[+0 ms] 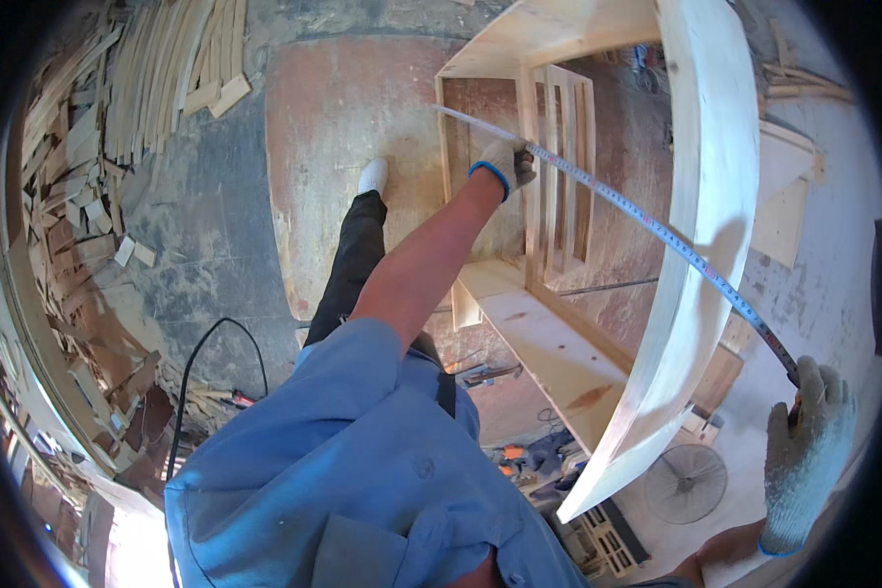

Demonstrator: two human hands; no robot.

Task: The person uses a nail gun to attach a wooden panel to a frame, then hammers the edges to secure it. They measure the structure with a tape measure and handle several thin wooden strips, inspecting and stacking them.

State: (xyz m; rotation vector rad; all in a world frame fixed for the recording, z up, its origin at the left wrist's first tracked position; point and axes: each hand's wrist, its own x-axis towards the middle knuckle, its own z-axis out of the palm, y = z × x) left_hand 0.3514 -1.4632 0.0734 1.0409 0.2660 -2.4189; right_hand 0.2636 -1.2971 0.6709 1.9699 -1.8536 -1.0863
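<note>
A tape measure's blade (pixel 647 218) stretches slantwise across a pale wooden frame (pixel 701 196). My left hand (pixel 503 169), in a white knitted glove with a blue cuff, is closed on the blade near the frame's left upright. The blade's far end runs past this hand, up and to the left. At the lower right, my right hand (pixel 806 456), gloved alike, is closed around the tape measure's case, which its fingers mostly hide. The frame has a broad curved-looking panel on the right, a slatted part (pixel 565 167) in the middle and a board (pixel 549 343) low down.
A worn reddish board (pixel 348 118) lies under my shoe (pixel 372 176) and the frame. Wood strips (pixel 181 59) and offcuts (pixel 88 220) pile up at left. A black cable (pixel 196 353) loops nearby. Tools (pixel 490 374) and a round fan (pixel 686 483) are at the lower right.
</note>
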